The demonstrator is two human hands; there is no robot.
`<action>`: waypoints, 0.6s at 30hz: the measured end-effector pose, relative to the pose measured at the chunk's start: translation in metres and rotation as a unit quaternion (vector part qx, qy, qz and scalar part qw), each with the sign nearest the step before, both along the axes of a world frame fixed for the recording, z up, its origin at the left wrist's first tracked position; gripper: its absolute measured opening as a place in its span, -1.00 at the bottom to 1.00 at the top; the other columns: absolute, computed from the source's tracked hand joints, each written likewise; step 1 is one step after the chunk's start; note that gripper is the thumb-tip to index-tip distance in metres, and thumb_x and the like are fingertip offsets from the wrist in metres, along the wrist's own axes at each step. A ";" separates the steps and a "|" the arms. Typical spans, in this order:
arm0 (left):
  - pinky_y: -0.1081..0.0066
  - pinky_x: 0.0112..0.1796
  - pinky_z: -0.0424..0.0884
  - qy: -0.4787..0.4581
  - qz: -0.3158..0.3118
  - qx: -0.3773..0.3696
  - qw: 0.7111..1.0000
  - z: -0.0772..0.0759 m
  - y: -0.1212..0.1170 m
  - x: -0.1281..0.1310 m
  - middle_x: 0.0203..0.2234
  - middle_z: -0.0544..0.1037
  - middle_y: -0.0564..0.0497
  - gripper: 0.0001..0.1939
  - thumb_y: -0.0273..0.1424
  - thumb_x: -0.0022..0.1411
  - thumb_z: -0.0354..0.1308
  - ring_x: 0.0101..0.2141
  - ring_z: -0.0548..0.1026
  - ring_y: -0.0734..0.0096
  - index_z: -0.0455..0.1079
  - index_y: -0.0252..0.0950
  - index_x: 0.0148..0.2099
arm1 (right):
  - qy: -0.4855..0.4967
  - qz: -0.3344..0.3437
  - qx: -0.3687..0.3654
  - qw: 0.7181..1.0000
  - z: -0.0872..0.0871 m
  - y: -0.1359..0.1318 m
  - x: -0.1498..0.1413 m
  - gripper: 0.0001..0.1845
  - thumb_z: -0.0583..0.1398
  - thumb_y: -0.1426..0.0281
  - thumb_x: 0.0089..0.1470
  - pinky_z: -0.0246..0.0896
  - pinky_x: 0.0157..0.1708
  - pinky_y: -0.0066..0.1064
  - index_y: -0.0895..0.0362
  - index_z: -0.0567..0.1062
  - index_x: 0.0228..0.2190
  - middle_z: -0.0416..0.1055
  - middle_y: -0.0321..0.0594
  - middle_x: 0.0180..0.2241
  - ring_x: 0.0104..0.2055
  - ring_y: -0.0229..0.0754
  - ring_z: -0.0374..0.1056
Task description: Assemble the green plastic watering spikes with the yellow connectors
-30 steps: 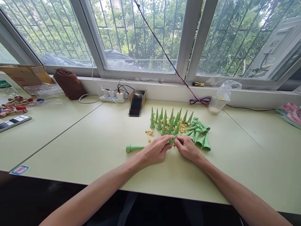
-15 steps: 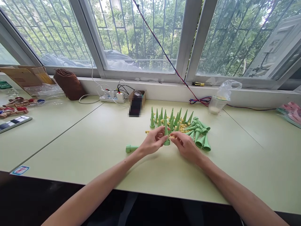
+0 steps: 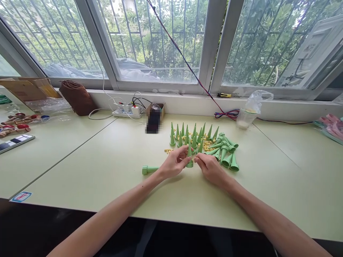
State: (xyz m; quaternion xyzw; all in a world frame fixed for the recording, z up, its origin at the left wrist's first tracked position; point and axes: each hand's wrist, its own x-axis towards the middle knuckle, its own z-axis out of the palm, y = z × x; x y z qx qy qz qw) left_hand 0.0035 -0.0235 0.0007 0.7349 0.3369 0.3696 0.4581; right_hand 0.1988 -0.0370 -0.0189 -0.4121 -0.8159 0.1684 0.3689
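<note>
My left hand [image 3: 173,163] is closed around an upright green plastic cone spike [image 3: 189,151], tip up, just above the table. My right hand [image 3: 212,167] pinches a small yellow valve-like piece [image 3: 193,160] against the cone's lower right side; fingertips hide most of it. Behind both hands stand several more green cones [image 3: 172,138] with tips up. Small yellow pieces [image 3: 207,143] lie scattered among them. To the right is a pile of green cones [image 3: 226,161] lying on their sides. One capped green piece [image 3: 149,170] lies beside my left forearm.
At the back are a power strip [image 3: 125,112], a small cardboard box [image 3: 162,110], bundled wires [image 3: 227,114] and a plastic cup in a bag [image 3: 245,119]. A brown pouch [image 3: 76,98] and wooden toys [image 3: 18,125] lie on the left. The table's front edge runs below my forearms.
My right fingertips have closed in on the yellow piece, of which less shows now. My left hand keeps its hold on the cone. The view has shifted slightly.
</note>
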 end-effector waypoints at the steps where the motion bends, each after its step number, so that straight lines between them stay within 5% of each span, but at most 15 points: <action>1: 0.47 -0.49 0.32 0.006 -0.001 0.013 1.000 0.000 -0.001 0.000 -0.45 0.34 0.04 -0.63 -0.17 0.32 0.08 -0.48 0.29 0.48 0.29 -0.32 0.03 | 0.007 0.000 -0.009 1.000 0.000 0.000 0.000 -0.62 -0.06 0.29 0.35 0.03 -0.47 -0.42 0.10 0.27 -0.50 0.28 -0.29 -0.55 -0.53 -0.24 0.15; 8: 0.45 -0.41 0.34 0.043 0.010 0.127 0.991 0.003 -0.004 0.002 -0.50 0.25 0.09 -0.77 -0.27 0.34 0.04 -0.50 0.21 0.50 0.31 -0.31 -0.06 | 0.102 0.016 -0.147 0.984 0.006 -0.004 -0.004 -0.50 -0.04 0.10 0.32 0.03 -0.58 -0.44 0.10 0.30 -0.57 0.15 -0.37 -0.68 -0.64 -0.29 0.08; 14: 0.43 -0.37 0.30 0.086 0.015 0.236 0.968 -0.004 -0.003 0.001 -0.47 0.32 0.04 -0.79 -0.38 0.37 -0.01 -0.45 0.26 0.44 0.30 -0.30 0.01 | 0.229 0.066 -0.330 0.913 0.006 -0.002 -0.007 -0.48 0.04 -0.01 0.23 -0.17 -0.74 -0.48 0.08 0.19 -0.59 -0.06 -0.49 -0.72 -0.74 -0.39 -0.14; 18: 0.41 -0.32 0.32 0.099 0.001 0.254 0.962 -0.003 -0.003 0.001 -0.41 0.39 -0.02 -0.78 -0.42 0.36 -0.03 -0.40 0.31 0.41 0.30 -0.32 0.02 | 0.264 0.088 -0.381 0.882 0.003 0.000 -0.008 -0.48 0.06 -0.01 0.21 -0.27 -0.79 -0.53 0.07 0.15 -0.60 -0.10 -0.53 -0.71 -0.79 -0.42 -0.14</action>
